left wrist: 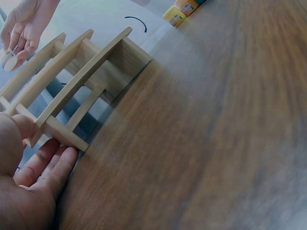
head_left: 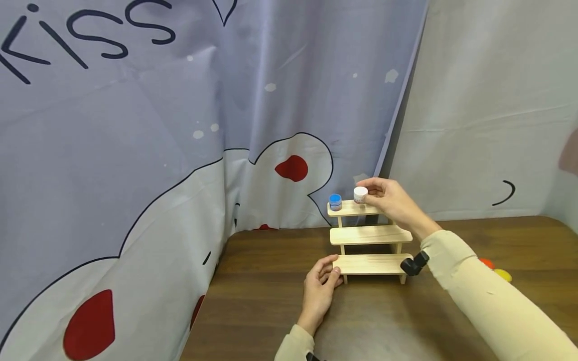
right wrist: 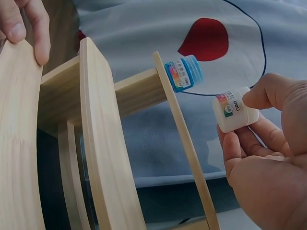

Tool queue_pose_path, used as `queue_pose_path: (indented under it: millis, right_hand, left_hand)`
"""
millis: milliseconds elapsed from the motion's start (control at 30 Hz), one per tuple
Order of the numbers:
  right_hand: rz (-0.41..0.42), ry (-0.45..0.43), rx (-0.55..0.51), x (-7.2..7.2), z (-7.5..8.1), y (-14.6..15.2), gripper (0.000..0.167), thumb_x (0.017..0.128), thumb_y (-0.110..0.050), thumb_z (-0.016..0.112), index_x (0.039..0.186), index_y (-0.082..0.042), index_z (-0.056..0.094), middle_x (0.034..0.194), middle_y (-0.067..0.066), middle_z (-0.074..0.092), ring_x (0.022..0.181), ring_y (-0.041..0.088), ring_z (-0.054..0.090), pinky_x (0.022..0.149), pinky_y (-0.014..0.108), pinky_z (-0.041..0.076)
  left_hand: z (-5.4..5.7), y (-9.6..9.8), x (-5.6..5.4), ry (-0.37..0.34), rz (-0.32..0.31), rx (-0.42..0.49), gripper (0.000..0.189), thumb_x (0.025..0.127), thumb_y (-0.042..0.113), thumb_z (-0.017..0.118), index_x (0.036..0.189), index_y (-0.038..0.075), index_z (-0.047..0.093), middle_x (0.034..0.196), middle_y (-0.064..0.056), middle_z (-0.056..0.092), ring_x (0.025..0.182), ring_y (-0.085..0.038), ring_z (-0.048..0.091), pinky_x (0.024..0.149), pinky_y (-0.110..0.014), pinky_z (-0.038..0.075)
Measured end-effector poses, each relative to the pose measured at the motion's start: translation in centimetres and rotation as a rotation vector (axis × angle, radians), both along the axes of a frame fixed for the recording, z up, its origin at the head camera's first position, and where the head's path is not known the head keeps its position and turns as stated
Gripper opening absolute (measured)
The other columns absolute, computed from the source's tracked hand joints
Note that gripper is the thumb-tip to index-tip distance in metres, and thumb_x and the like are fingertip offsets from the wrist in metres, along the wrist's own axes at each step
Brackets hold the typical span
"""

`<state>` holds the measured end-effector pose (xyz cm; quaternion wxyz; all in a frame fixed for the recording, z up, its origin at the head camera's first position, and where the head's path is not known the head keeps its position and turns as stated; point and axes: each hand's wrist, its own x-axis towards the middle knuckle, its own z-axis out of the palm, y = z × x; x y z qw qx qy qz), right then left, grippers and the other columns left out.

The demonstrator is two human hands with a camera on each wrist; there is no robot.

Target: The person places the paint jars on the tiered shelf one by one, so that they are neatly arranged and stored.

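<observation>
Nearest, a sleeve is leading to the right hand, which is pinching a white jar just above the top shelf and could be toppling the neighbouring blue jar by bumping it, while the left hand is gripping the bottom shelf.

"kiss" stands upper left on the curtain; the white jar, right of the right wrist view, seemingly reads "neo".
</observation>
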<state>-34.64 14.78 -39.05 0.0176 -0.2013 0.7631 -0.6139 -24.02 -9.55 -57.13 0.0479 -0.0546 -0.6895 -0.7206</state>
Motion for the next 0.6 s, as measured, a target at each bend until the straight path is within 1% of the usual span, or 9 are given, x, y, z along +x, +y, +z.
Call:
queue_pose_path:
  millis: [133,333,433,600]
  right_hand:
    - [-0.003,-0.016,0.016,-0.25,-0.14,-0.43,0.041,0.108,0.0,0.067,0.148,0.008,0.06,0.144,0.029,0.067,0.115,0.013,0.071,0.098,0.022,0.062]
    - [-0.008,-0.016,0.065,-0.45,-0.16,-0.64,0.043,0.107,-0.003,0.072,0.148,0.007,0.062,0.144,0.028,0.067,0.12,0.024,0.069,0.098,0.023,0.062]
    - [-0.005,-0.026,0.077,-0.5,-0.42,-0.81,0.045,0.108,-0.006,0.073,0.149,0.006,0.061,0.145,0.027,0.067,0.125,0.028,0.068,0.099,0.024,0.062]
    - [0.003,-0.033,0.088,-0.6,-1.03,-1.05,0.046,0.109,-0.006,0.072,0.151,0.007,0.06,0.147,0.027,0.067,0.129,0.033,0.068,0.1,0.026,0.062]
  left_hand:
    - [0.0,-0.05,0.01,0.015,-0.008,0.0,0.032,0.109,0.007,0.072,0.141,0.013,0.074,0.119,-0.012,0.078,0.106,-0.017,0.076,0.091,-0.033,0.069]
    - [0.2,0.12,-0.07,0.024,-0.005,-0.008,0.032,0.11,0.009,0.072,0.14,0.016,0.075,0.119,-0.01,0.078,0.105,-0.017,0.076,0.09,-0.032,0.069]
    - [0.19,0.09,-0.05,0.029,-0.005,-0.009,0.032,0.11,0.009,0.072,0.141,0.013,0.074,0.119,-0.012,0.078,0.106,-0.019,0.076,0.09,-0.033,0.069]
    - [0.15,-0.02,0.16,-0.001,0.002,0.001,0.032,0.109,0.006,0.072,0.14,0.015,0.075,0.117,-0.009,0.078,0.106,-0.018,0.076,0.09,-0.031,0.069]
